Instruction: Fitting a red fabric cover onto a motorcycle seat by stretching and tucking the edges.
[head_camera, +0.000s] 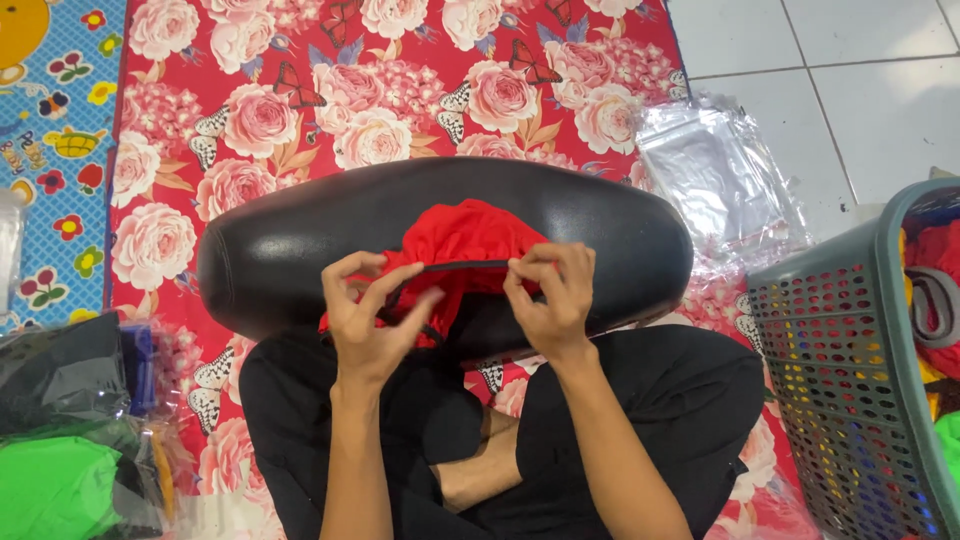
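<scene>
Sitting cross-legged on a red mattress printed with pink roses and butterflies (400, 90), the person works over a long, glossy black cushion-like form (300, 240) that lies across the lap, running left to right.

In the head view, a small red fabric piece with a black elastic edge (462, 240) is draped over the near side of that form, roughly at its middle. The left hand (368, 322) pinches the black edge between thumb and fingertips, the other fingers curled loosely; the right hand (548, 295) pinches the same edge a little further right, so the band is stretched between them. Judging from this, the red piece is only partly handled: its upper part lies bunched on the black form, and the edge is not yet laid flat.

On packages: a loose heap of clear, empty plastic bags (715, 175) lies at the far right, half on the mattress and half on the white tiled floor (860, 90). At the near left sits a pile of bagged garments, black and bright green (60, 440), under shiny film. At the near right stands a grey-green perforated plastic basket (850, 380) holding mixed coloured cloth. A blue children's play mat with fruit and flower pictures (55, 150) borders the far left. No readable label can be made out.
</scene>
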